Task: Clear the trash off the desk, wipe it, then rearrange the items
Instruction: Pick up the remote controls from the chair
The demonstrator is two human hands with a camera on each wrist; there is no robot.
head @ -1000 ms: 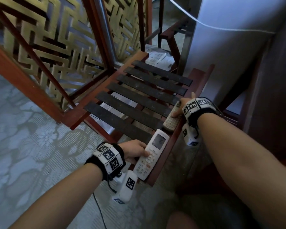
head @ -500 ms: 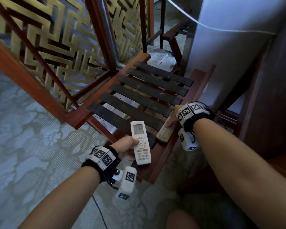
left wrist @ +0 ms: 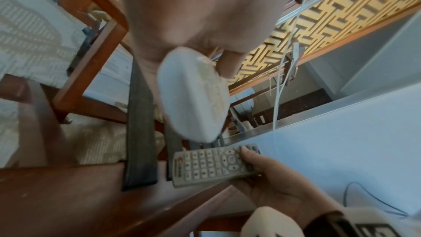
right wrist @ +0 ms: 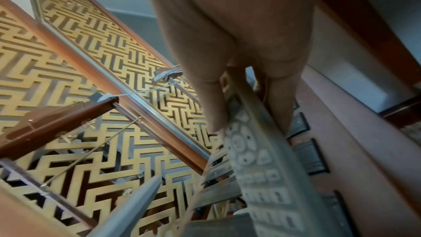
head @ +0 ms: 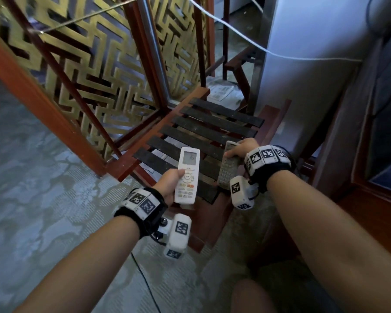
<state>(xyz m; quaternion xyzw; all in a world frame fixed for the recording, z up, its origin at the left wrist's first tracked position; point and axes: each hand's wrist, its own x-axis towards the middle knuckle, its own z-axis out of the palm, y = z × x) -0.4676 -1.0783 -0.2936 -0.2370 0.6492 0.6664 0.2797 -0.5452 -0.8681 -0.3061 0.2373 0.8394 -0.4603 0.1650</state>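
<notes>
Over the slatted bench [head: 215, 123], the left hand [head: 168, 184] is gripping a white remote [head: 187, 175], and the right hand [head: 240, 147] is gripping a grey remote [head: 228, 170].

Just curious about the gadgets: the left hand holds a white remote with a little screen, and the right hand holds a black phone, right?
Not quite. The right hand holds a grey button remote, not a black phone, as the left wrist view shows. The left hand does hold the white remote.

Air-conditioner remote [head: 187, 175] left of TV remote [head: 229, 166]
</notes>
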